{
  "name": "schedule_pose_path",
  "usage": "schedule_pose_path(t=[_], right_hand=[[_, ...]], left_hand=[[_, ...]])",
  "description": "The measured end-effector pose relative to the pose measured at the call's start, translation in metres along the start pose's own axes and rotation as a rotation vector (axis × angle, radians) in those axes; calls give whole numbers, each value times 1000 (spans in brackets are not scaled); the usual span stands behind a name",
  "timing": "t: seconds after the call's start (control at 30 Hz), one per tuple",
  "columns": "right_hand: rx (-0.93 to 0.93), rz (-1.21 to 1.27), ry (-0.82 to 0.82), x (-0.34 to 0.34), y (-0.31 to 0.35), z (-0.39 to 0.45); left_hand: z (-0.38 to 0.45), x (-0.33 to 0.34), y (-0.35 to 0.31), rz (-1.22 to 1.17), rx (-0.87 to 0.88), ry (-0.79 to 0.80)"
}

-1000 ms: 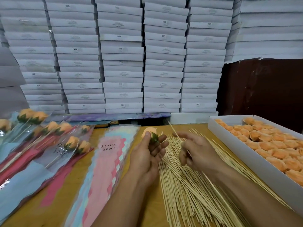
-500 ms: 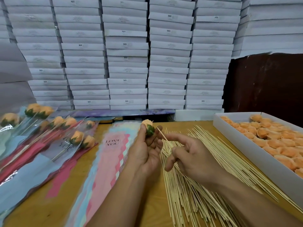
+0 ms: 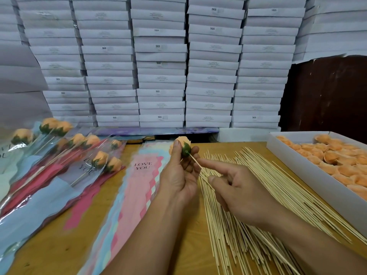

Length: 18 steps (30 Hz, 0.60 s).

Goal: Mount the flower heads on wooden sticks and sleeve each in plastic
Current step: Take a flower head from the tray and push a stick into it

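Observation:
My left hand (image 3: 179,175) grips an orange flower head (image 3: 183,144) with a green base, held up above the table. My right hand (image 3: 236,192) pinches a thin wooden stick (image 3: 195,161) whose tip meets the green base; the index finger lies straight along the stick. A pile of loose wooden sticks (image 3: 258,205) covers the table under my right hand. An empty plastic sleeve printed "LOVE YOU" (image 3: 139,187) lies flat to the left of my left hand.
Several sleeved flowers on sticks (image 3: 79,155) lie at the left. A white box of orange flower heads (image 3: 333,161) stands at the right edge. Stacks of white boxes (image 3: 160,66) form a wall behind the wooden table (image 3: 188,245).
My right hand has brought the stick's tip from beside the flower head to its green base. My left hand has turned the flower head so that the base faces the stick.

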State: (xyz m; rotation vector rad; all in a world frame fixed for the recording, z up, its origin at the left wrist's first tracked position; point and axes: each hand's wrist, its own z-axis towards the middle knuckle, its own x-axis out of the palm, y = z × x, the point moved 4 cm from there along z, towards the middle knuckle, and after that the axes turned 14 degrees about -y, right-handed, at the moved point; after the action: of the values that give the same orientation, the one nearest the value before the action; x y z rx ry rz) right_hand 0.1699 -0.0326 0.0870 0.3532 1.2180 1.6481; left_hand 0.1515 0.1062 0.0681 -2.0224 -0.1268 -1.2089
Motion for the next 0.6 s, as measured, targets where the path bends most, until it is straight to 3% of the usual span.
schedule_pose_path(t=[0.6], right_hand=[[-10, -36, 8, -3, 1, 1]], left_hand=[[-3, 1, -1, 34, 9, 12]])
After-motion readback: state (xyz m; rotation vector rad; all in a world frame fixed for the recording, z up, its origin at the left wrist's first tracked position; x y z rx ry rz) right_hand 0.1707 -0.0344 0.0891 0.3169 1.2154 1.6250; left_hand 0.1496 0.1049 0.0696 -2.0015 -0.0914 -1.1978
